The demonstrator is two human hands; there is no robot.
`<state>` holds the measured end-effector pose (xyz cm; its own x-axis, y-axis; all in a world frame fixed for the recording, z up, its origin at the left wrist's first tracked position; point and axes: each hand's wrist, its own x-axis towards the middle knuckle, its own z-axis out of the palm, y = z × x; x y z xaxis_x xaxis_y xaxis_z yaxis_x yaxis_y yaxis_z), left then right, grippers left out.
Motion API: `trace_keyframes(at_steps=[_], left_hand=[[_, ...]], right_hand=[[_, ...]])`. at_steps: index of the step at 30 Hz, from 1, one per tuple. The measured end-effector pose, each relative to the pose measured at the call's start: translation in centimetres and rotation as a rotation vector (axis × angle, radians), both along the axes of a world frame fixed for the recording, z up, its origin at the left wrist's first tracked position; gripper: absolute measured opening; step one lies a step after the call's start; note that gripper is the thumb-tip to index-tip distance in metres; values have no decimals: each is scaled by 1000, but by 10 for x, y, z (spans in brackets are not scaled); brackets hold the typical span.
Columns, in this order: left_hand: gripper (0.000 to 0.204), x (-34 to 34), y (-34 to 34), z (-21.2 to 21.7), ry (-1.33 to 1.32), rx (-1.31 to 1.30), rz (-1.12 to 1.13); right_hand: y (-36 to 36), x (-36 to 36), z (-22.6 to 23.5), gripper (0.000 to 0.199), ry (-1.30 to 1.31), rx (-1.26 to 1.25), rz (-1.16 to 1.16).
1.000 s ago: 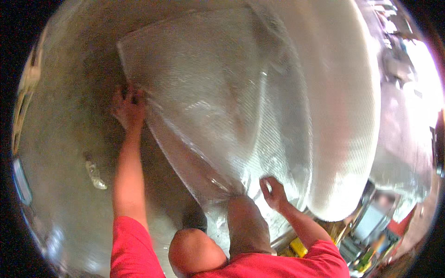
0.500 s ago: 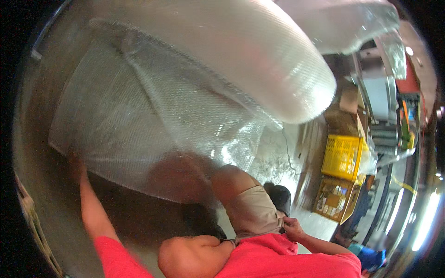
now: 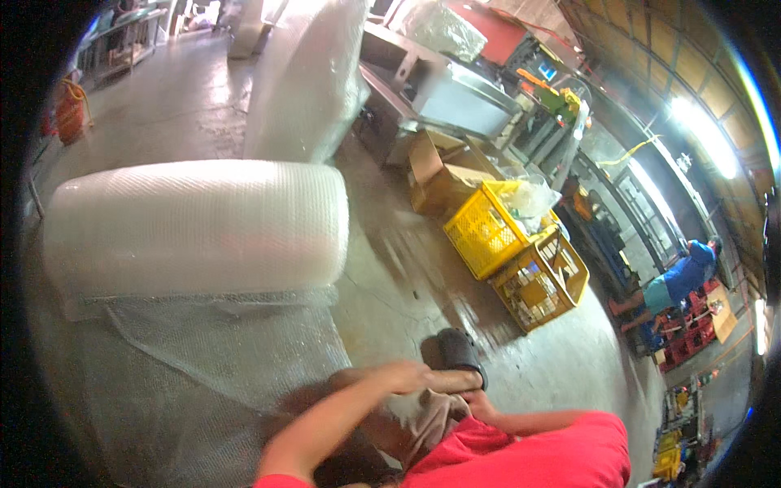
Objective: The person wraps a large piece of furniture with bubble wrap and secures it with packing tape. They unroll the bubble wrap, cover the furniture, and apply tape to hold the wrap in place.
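Observation:
My left forearm reaches across my lap, and my left hand (image 3: 407, 377) is in front of my lower leg, by the beige shorts. Its fingers are blurred, so I cannot see whether it holds anything. Close beside it, my right hand (image 3: 482, 406) is at the edge of the shorts, its fingers mostly hidden. A large roll of bubble wrap (image 3: 195, 228) lies on the floor ahead to the left. From it a loose sheet of bubble wrap (image 3: 236, 366) spreads toward me, its near part beside my legs. Neither hand appears to touch the sheet.
A yellow crate (image 3: 480, 232) filled with clear plastic stands beside a brownish crate (image 3: 537, 289). Behind them are an open cardboard box (image 3: 443, 171) and metal equipment (image 3: 464, 98). Another wrapped bundle (image 3: 305, 81) stands beyond the roll. A person in blue (image 3: 687, 272) bends at far right.
My left hand has left the sheet's edge at the left and come over to my lap near my right hand. The view has swung up and right, showing the whole roll.

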<state>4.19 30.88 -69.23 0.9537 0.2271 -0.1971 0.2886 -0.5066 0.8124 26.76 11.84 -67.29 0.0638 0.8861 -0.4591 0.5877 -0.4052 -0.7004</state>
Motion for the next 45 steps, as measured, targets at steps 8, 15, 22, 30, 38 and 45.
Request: trace_keyframes(at_steps=[8,15,22,30,38,45], left_hand=[[37,142,-57,-113,-243,-1121,-431],[71,79,-45,-59,-600,-265,-416],[63,99,-40,-85,-466,-431,-431],[23,110,-68,-122,-179,-562,76],[55,109,-79,-106,-118,-356,111],[53,66,-76,-92,-69,-281,229]], right_hand=[[-71,42,-19,45,505,-356,-73],[-41,26,6,39,-157,-15,424],[-27,35,-16,28,-236,-102,51],[-21,64,-92,32,116,51,-18],[-5,72,-106,32,38,37,36],[26,74,-45,33,-421,-213,538]])
